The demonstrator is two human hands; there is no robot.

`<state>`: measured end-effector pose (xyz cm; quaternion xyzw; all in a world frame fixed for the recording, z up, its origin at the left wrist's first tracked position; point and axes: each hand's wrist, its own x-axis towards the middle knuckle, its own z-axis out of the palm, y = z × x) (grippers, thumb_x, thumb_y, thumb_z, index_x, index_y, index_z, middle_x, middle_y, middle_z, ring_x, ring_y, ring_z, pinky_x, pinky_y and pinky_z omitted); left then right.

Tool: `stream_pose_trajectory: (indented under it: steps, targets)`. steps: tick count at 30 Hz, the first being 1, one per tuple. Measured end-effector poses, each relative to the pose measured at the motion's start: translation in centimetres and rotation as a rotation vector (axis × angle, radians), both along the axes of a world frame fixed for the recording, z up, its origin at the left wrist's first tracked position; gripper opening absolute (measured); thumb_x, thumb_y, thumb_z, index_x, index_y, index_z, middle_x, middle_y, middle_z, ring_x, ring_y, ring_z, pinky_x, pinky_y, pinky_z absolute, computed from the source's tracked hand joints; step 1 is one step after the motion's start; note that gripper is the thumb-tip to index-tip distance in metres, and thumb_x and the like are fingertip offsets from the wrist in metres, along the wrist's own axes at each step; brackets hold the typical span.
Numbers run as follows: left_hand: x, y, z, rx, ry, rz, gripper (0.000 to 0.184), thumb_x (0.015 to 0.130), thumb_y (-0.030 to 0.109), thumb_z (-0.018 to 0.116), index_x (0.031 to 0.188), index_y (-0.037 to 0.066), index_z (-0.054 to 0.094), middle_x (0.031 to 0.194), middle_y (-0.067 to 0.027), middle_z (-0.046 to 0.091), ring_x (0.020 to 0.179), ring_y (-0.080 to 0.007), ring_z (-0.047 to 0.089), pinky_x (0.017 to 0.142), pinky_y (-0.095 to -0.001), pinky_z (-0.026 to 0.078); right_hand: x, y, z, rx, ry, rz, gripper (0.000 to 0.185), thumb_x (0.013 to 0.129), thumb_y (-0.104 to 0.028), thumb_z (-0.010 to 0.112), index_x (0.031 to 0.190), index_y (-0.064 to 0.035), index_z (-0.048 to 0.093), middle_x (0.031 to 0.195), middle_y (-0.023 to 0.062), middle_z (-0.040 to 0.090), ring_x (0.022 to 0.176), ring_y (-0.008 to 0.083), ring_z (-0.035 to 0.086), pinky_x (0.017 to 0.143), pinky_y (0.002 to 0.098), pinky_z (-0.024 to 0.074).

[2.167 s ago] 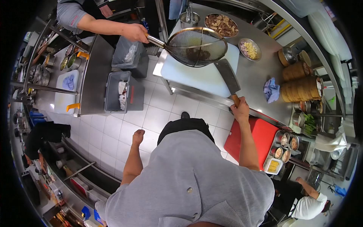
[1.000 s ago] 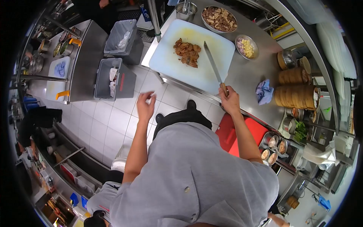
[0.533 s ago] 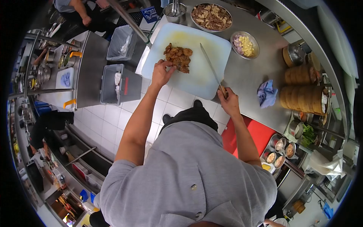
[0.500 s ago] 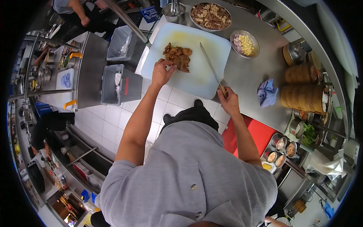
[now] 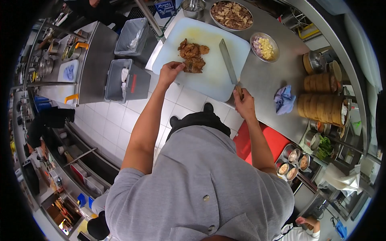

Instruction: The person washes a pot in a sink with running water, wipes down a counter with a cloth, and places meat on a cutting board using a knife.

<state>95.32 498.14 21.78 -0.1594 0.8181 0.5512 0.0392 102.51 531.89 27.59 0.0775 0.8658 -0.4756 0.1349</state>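
Note:
Browned pieces of cooked meat (image 5: 192, 51) lie on the left part of a white cutting board (image 5: 205, 86). My left hand (image 5: 169, 74) is at the lower left edge of the meat, thumb and fingers closed on the border of the lowest piece. In my right hand (image 5: 244, 105) is the wooden handle of a broad-bladed knife (image 5: 228, 62). The blade points away from me over the right side of the board, apart from the meat, its flat face showing.
Beyond the board stand a bowl of sliced meat (image 5: 232, 15) and a metal pot (image 5: 193, 9). To the right are a smaller bowl of yellow and pinkish pieces (image 5: 263, 47), a blue cloth (image 5: 284, 99) and bamboo steamers (image 5: 320, 107). Grey bins (image 5: 117, 80) stand left.
The knife has turned from nearly edge-on to show its broad face. The lower meat piece has shifted and now sits more distinct from the upper ones. My left hand stays at the meat's edge.

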Motion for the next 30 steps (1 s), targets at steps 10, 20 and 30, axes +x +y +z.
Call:
stream_pose_trajectory:
  steps: [10,20,30]
  targets:
    - [-0.5,3.5,3.1,-0.161,0.133,-0.019,0.032,0.075,0.027,0.074,0.093,0.001,0.07,0.084,-0.0127,0.071,0.077,-0.0214,0.068,0.072,-0.0313,0.052,0.5,-0.9,-0.2,-0.077,-0.032,-0.081,0.034,0.093,-0.036,0.058,0.091,-0.0018,0.057,0.058,0.0032,0.054,0.041,0.0108,0.051,0.039,0.0274,0.0408]
    - [-3.7,9.0,7.5,-0.598,0.531,-0.291,0.014,0.074,0.016,0.069,0.084,0.006,0.068,0.082,-0.012,0.066,0.08,-0.0298,0.062,0.074,-0.0401,0.049,1.8,0.2,-0.7,-0.074,-0.025,-0.106,0.036,0.093,-0.037,0.058,0.094,-0.0011,0.058,0.057,0.0033,0.054,0.041,0.0106,0.051,0.038,0.027,0.0403]
    - [6.0,8.8,2.4,-0.766,0.636,-0.378,0.022,0.077,0.017,0.069,0.097,0.01,0.067,0.093,-0.0065,0.061,0.09,-0.0262,0.055,0.078,-0.0396,0.044,1.2,0.1,1.0,0.024,-0.079,-0.041,0.032,0.093,-0.029,0.052,0.107,-0.001,0.049,0.061,0.0178,0.061,0.048,0.0276,0.062,0.049,0.04,0.0509]
